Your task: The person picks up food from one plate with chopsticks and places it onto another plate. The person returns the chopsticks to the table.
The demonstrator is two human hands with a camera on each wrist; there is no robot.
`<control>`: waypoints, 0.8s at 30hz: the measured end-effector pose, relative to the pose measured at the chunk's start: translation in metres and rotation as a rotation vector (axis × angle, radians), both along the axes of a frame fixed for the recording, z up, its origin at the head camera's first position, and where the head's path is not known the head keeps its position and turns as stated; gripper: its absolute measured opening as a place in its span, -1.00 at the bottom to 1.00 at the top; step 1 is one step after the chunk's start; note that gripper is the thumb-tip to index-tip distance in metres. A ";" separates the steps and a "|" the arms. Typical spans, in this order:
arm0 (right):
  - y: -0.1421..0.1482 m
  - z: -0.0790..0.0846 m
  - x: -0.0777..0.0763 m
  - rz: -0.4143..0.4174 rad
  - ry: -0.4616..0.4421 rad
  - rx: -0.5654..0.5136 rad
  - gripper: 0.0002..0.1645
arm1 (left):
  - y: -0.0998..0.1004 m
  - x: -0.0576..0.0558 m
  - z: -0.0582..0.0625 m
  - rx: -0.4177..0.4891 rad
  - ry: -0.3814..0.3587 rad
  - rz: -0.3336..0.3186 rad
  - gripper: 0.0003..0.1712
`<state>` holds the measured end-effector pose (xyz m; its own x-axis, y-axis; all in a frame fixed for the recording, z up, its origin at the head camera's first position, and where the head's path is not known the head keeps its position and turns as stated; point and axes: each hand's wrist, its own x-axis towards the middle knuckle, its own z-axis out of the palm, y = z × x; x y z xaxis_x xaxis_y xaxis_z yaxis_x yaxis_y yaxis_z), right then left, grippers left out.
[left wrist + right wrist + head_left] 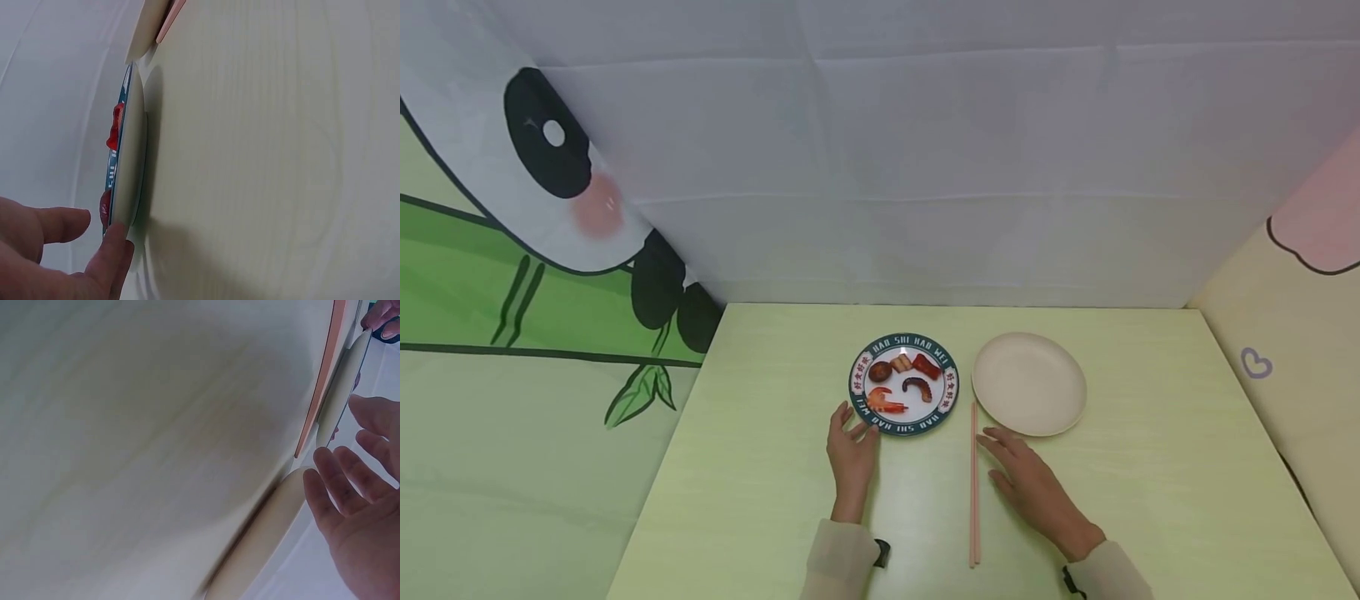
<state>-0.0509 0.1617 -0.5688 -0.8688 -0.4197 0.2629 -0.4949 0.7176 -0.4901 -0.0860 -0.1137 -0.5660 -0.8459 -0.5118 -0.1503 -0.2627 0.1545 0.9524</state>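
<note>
My left hand [853,460] is at the lower left rim of a patterned plate [952,385], which has a dark green lettered border. In the left wrist view its fingertips touch the edge of this plate [132,147], with the thumb held apart from it. Several food pieces lie on the plate, including an orange shrimp [886,402], a red chunk [927,367] and a dark curved piece [917,387]. My right hand [1036,490], fingers spread and loosely bent, is just right of the pink chopsticks [975,500] and below a plain cream plate [1030,383].
The two plates stand side by side on a pale yellow-green table [760,467], with the chopsticks lying lengthwise in front of them. A white cloth wall [955,167] rises behind the table's far edge. Printed panels flank the left and right sides.
</note>
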 end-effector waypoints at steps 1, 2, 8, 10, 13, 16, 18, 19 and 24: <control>-0.001 -0.001 0.000 0.004 0.000 0.007 -0.27 | 0.000 0.000 0.000 -0.003 -0.004 0.002 -0.24; -0.001 -0.002 0.000 0.008 0.000 0.013 -0.27 | 0.000 0.000 0.000 -0.007 -0.009 0.003 -0.25; -0.003 -0.005 -0.002 0.026 0.028 0.035 -0.27 | 0.000 -0.002 0.000 -0.017 0.001 0.010 -0.25; -0.003 -0.005 -0.003 0.032 0.028 0.037 -0.27 | 0.000 -0.003 0.000 -0.021 0.012 0.010 -0.25; -0.005 -0.004 -0.004 0.041 0.021 0.052 -0.26 | 0.000 -0.004 0.001 -0.025 0.017 0.013 -0.25; -0.006 -0.002 -0.005 0.051 0.003 0.061 -0.27 | 0.000 -0.006 0.001 -0.033 0.012 0.018 -0.25; -0.007 -0.001 -0.005 0.059 -0.013 0.058 -0.29 | 0.000 -0.007 0.001 -0.042 0.000 0.021 -0.25; -0.008 0.000 -0.006 0.064 -0.023 0.054 -0.30 | 0.000 -0.007 0.001 -0.047 -0.006 0.022 -0.25; -0.010 0.003 -0.006 0.092 -0.026 0.055 -0.32 | 0.000 -0.008 -0.001 -0.055 -0.021 0.021 -0.25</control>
<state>-0.0568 0.1515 -0.5656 -0.8320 -0.5112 0.2155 -0.5479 0.6957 -0.4646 -0.0938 -0.1140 -0.5674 -0.8319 -0.5373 -0.1392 -0.2864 0.2008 0.9368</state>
